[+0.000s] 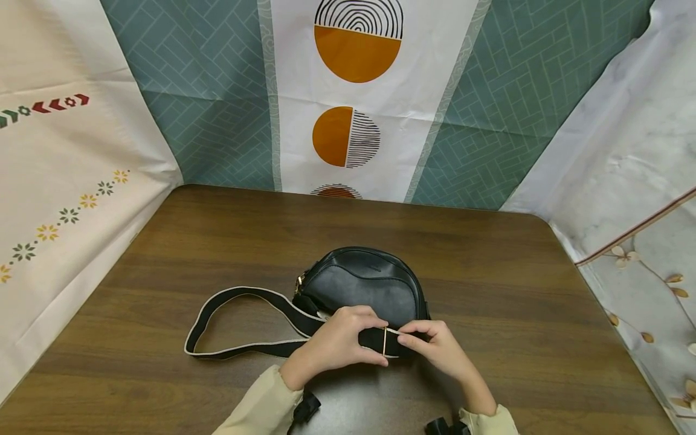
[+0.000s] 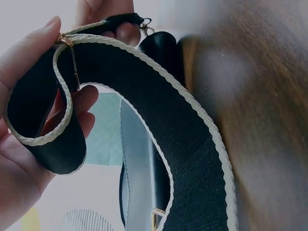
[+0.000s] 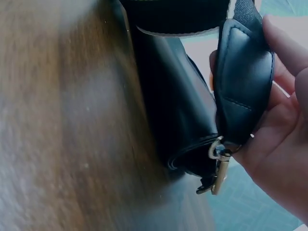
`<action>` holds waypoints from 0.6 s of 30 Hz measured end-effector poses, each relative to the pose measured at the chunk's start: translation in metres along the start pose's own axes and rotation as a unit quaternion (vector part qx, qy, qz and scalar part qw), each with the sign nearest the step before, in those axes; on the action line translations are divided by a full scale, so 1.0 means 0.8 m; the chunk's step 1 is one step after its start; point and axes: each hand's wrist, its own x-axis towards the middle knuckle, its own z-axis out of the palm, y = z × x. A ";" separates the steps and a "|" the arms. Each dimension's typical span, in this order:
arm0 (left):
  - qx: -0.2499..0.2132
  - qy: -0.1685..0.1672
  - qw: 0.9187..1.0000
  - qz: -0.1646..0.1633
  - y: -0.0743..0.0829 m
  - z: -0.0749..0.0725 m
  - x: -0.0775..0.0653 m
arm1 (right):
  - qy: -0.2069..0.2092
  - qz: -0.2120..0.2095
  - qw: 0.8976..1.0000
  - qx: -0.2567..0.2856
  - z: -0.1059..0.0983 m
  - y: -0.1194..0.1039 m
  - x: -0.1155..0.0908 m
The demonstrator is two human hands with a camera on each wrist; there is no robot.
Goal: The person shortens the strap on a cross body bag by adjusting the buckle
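A black handbag (image 1: 361, 281) lies on the table, its black strap (image 1: 239, 292) with pale braided edging looping out to the left. In front of the bag, my left hand (image 1: 345, 339) pinches the gold slide buckle (image 1: 385, 342) on the strap between thumb and fingers. The left wrist view shows a fold of strap (image 2: 62, 139) curling within that hand's grasp. Just right of the buckle, my right hand (image 1: 440, 350) pinches the strap near its leather end piece (image 3: 245, 72). A metal clasp (image 3: 220, 168) hangs from that piece, close to the bag's side.
The brown wooden table (image 1: 244, 229) extends around the bag. A green and white patterned cloth (image 1: 217, 121) hangs behind it, with pale cloths at the left (image 1: 70, 157) and right (image 1: 625, 181). Dark wrist straps (image 1: 306, 408) sit at both cuffs.
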 end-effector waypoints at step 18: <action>0.046 -0.024 0.999 -0.006 0.004 0.002 0.001 | 0.032 -0.027 0.999 0.007 0.020 -0.007 0.006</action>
